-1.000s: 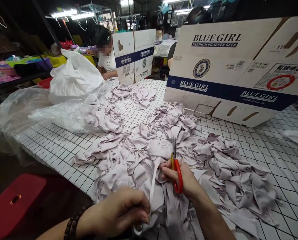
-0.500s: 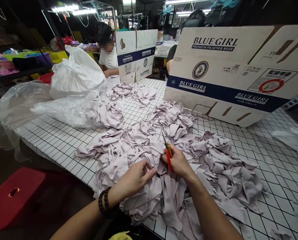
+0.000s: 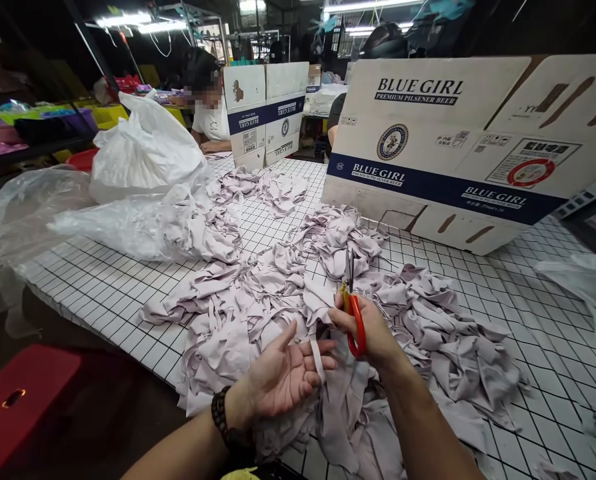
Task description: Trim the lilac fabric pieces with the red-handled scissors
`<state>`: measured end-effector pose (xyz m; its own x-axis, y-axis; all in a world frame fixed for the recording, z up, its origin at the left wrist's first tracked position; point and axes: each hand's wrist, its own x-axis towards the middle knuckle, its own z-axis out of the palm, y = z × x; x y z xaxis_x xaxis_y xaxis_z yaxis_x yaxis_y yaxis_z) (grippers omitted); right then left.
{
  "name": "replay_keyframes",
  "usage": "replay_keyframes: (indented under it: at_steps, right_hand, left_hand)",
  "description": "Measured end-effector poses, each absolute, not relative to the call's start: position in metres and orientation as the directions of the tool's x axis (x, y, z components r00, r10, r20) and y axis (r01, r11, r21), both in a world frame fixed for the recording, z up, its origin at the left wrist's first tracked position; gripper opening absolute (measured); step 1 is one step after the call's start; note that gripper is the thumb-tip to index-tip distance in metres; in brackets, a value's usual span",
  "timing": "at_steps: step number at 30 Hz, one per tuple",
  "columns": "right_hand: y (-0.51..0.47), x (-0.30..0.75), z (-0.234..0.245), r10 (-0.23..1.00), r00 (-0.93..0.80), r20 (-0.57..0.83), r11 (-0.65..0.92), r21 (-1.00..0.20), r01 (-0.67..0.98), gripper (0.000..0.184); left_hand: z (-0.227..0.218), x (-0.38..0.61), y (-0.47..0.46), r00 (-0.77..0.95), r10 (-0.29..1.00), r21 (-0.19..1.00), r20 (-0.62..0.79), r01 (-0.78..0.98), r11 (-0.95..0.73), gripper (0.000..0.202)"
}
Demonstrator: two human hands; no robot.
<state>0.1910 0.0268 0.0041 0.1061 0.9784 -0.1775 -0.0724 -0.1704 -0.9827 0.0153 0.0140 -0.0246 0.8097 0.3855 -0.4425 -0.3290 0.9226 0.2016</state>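
Observation:
A heap of pale lilac fabric scraps [image 3: 428, 333] covers the white gridded table [image 3: 528, 293] in front of me. My right hand [image 3: 378, 333] grips red-handled scissors [image 3: 357, 328], whose closed blades point up and away over the heap. My left hand [image 3: 283, 377] lies palm up just left of it, fingers spread and slightly curled. A narrow lilac strip [image 3: 318, 360] lies across its fingertips. A dark bead bracelet [image 3: 223, 420] sits on that wrist.
A large flattened Blue Girl carton [image 3: 453, 147] stands behind the heap, with a smaller one [image 3: 265, 113] farther back. Plastic bags [image 3: 143, 157] lie at the left, one spilling scraps. A red stool [image 3: 18, 400] stands below the table edge. A person in white [image 3: 211, 120] sits at the far end.
My left hand has come out of the heap and turned palm up with a strip across its fingers. My right hand has lifted the scissors so the blades point upward.

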Motion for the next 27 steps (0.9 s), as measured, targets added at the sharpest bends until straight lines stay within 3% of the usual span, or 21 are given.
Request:
replay_keyframes:
  at_steps: [3, 7, 9, 13, 15, 21, 27]
  right_hand:
    - [0.026, 0.192, 0.009, 0.975, 0.087, -0.202, -0.194, -0.976, -0.098, 0.034]
    - [0.025, 0.196, 0.011, 0.971, 0.089, -0.223, -0.213, -0.971, -0.108, 0.034]
    - [0.023, 0.198, 0.012, 0.969, 0.096, -0.227, -0.217, -0.971, -0.104, 0.035]
    - [0.020, 0.203, 0.013, 0.966, 0.124, -0.226, -0.219, -0.974, -0.066, 0.034]
    - [0.021, 0.206, 0.011, 0.963, 0.156, -0.222, -0.220, -0.975, -0.026, 0.033]
    - [0.011, 0.218, 0.000, 0.910, 0.388, -0.146, -0.207, -0.971, 0.118, 0.032]
    - [-0.017, 0.198, -0.007, 0.992, 0.106, -0.063, -0.053, -0.994, -0.091, 0.032]
  left_hand:
    - [-0.031, 0.021, 0.011, 0.834, 0.363, 0.049, -0.416, -0.378, 0.924, 0.048]
    - [-0.039, 0.026, 0.006, 0.834, 0.384, -0.007, -0.396, -0.421, 0.907, 0.031]
    - [-0.040, 0.026, 0.005, 0.808, 0.419, 0.071, -0.414, -0.430, 0.900, 0.025]
    - [-0.040, 0.026, 0.004, 0.699, 0.602, 0.518, -0.386, -0.376, 0.768, 0.034]
    - [-0.038, 0.025, 0.006, 0.685, 0.652, 0.664, -0.326, -0.325, 0.674, 0.038]
    - [-0.031, 0.028, 0.016, 0.756, 0.621, 0.728, -0.208, -0.304, 0.614, 0.037]
    - [-0.015, 0.034, 0.020, 0.727, 0.656, 0.800, -0.204, -0.262, 0.540, 0.036]
